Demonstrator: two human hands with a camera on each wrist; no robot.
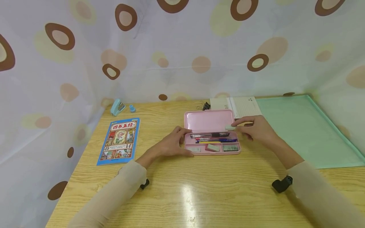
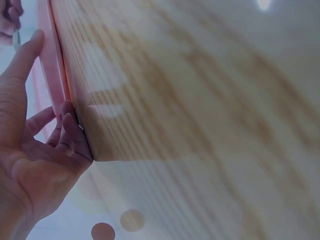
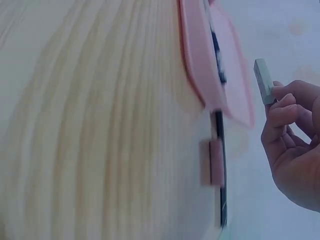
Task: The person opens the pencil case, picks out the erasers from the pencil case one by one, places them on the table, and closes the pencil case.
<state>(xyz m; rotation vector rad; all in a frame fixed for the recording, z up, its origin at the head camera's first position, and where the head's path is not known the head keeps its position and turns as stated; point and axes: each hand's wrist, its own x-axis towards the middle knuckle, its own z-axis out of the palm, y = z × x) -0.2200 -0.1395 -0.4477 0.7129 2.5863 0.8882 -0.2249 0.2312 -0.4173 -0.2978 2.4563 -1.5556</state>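
Note:
A pink pencil case lies open on the table, its lid tipped back. My left hand holds its left end, thumb along the front wall and fingers at the far side. Between the thumb and fingertips of my right hand is a pale green eraser, held above the case's right side. Inside the case, a black pen lies behind several thinner pens. The front compartments hold a whitish eraser, a tilted eraser with a pink side and a grey-green block.
A blue-edged book lies at the left, below a light blue stapler and a small blue object. Behind the case are a black binder clip and a notebook. A green mat covers the right. A pinkish block lies beyond the case.

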